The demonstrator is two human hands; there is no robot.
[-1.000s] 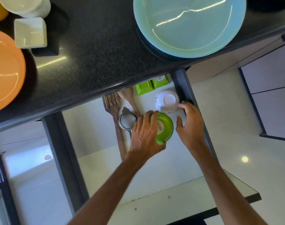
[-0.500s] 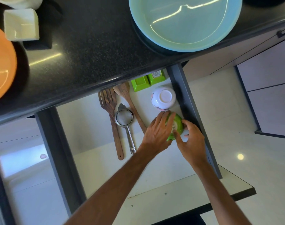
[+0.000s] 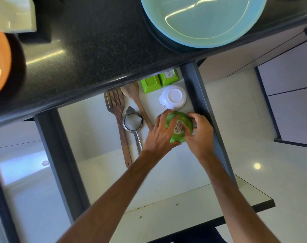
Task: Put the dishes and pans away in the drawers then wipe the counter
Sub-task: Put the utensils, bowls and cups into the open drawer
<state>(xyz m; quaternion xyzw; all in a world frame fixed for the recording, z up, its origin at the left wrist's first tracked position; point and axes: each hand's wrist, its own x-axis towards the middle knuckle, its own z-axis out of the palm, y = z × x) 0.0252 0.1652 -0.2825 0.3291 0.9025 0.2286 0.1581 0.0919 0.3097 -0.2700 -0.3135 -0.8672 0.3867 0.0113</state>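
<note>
The left hand (image 3: 159,135) and right hand (image 3: 200,135) clasped a small glossy green plastic bowl (image 3: 183,120), upturned with a printed sticker on its base, inside the open white drawer (image 3: 96,130), just beside an inverted white bowl (image 3: 172,97).

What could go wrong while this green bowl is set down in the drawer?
The green bowl, gripped upside down by the left hand and right hand, is close to the upturned white bowl and might knock it. The right hand is close to the drawer wall; knuckles may scrape. The light blue plate sits near the counter edge above; rising hands could bump it.
</note>
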